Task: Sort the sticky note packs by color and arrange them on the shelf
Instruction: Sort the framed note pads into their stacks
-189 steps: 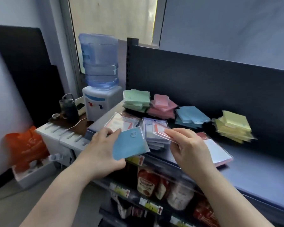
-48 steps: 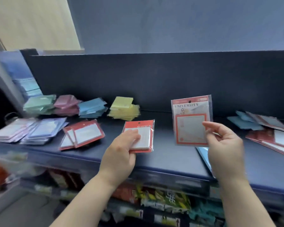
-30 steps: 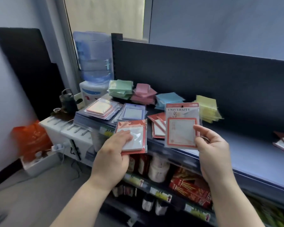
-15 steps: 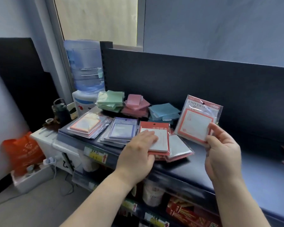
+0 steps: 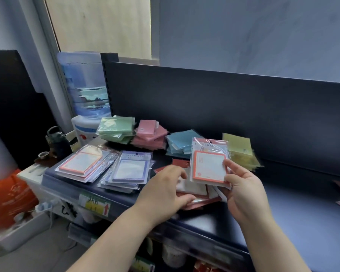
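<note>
On the dark blue shelf (image 5: 283,205), near its front edge, the left hand (image 5: 163,193) lies over the pile of red-bordered packs (image 5: 194,190), fingers loosely spread and thumb at the near edge; whether it pinches a pack cannot be told. The right hand (image 5: 243,191) pinches one red-bordered sticky note pack (image 5: 208,165) by its lower right corner, upright just above that pile. Left of the pile lie the purple-bordered packs (image 5: 129,171), then the orange-bordered packs (image 5: 80,165). Along the back panel, left to right: green stack (image 5: 116,128), pink stack (image 5: 149,134), blue stack (image 5: 180,142), yellow stack (image 5: 239,152).
</note>
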The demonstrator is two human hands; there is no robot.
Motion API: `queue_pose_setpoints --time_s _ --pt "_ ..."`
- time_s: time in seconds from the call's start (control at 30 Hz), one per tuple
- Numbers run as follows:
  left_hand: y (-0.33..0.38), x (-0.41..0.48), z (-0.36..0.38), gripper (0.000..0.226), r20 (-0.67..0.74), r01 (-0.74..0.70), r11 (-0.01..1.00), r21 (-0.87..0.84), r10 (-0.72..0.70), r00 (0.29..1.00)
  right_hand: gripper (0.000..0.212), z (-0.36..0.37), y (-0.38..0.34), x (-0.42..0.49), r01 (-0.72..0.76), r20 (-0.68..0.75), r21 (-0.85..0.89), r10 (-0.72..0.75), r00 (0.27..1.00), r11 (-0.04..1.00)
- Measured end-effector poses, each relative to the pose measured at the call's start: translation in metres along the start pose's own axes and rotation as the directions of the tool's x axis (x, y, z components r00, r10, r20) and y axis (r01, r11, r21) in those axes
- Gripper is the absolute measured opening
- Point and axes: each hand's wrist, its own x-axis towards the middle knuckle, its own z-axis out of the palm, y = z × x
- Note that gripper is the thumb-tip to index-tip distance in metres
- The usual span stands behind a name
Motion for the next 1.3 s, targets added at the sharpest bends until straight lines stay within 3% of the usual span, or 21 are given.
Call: queue_pose_setpoints --time_s 0.23,0.5,0.8,0.83,0.9,0.97,1.07,1.3 --pt "-0.037 -0.005 -0.044 0.050 -0.118 0.015 0.997 -0.076 -0.024 0.993 0.041 0.048 0.000 -0.020 0.130 0.083 -0.032 -0.127 0.988 0.991" --pt "-0.125 -0.030 -0.110 0.072 -0.142 0.044 0.995 -0.085 -0.056 0.988 0.035 0.157 0.063 -0.037 0.050 0.190 -0.173 -0.016 0.982 0.984" --pt "-0.228 -0.065 -0.160 0.065 -0.117 0.129 0.987 -0.095 -0.140 0.983 0.035 0.257 0.131 -0.059 0.070 0.218 -0.384 0.017 0.976 0.920" --pt "-0.236 -0.066 -0.163 0.063 -0.111 0.126 0.988 -0.092 -0.136 0.984 0.035 0.263 0.136 -0.061 0.108 0.224 -0.474 0.000 0.975 0.874" --pt "-0.248 -0.067 -0.167 0.060 -0.086 0.120 0.989 -0.082 -0.127 0.988 0.041 0.268 0.141 -0.065 0.241 0.251 -0.709 -0.083 0.965 0.662" --pt "-0.254 -0.068 -0.167 0.057 -0.029 0.116 0.990 -0.083 -0.119 0.993 0.044 0.268 0.139 -0.069 0.311 0.266 -0.824 -0.160 0.951 0.474" --pt "-0.257 -0.064 -0.165 0.049 0.021 0.083 0.994 -0.069 -0.082 0.996 0.045 0.258 0.134 -0.074 0.339 0.266 -0.875 -0.240 0.933 0.346" --pt "-0.220 -0.048 -0.148 0.044 -0.036 -0.020 0.997 -0.080 0.018 0.999 0.055 0.205 0.109 -0.081 0.309 0.265 -0.949 -0.363 0.893 0.066"
